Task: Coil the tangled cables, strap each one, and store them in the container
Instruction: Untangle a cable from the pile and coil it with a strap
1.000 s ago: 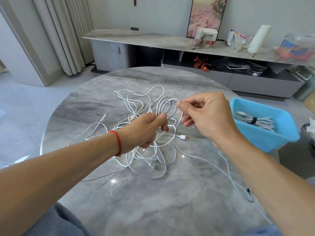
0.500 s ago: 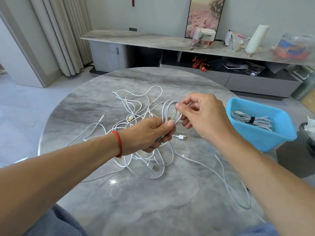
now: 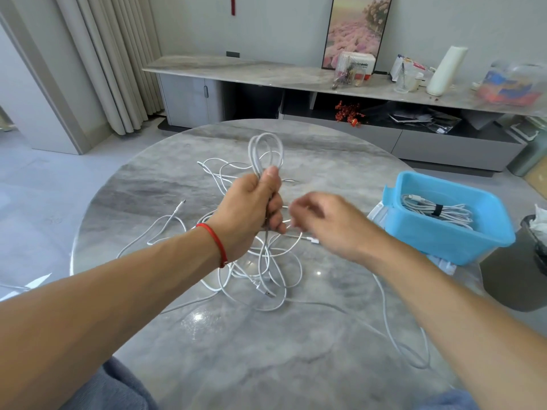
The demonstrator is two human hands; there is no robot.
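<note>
- Head view: the left hand is raised over the middle of the round marble table, fingers curled tight round a white coil of cable whose loops stand upright above the fist.
- A red string bracelet circles the left wrist.
- The right hand sits just to the right of the left fist, blurred; its fingers look bent toward a strand of cable, but whether they pinch it I cannot tell.
- Beneath both hands a tangled heap of white cables lies on the table's centre, with loose ends trailing toward the left edge and a long strand running toward the near right edge.
- A blue container sits at the table's right edge; inside it lies a coiled cable bound by a black strap.
- Beyond the table's far edge a long low sideboard runs along the wall, carrying a white bottle and other small items.
- Pale curtains hang at the left.
</note>
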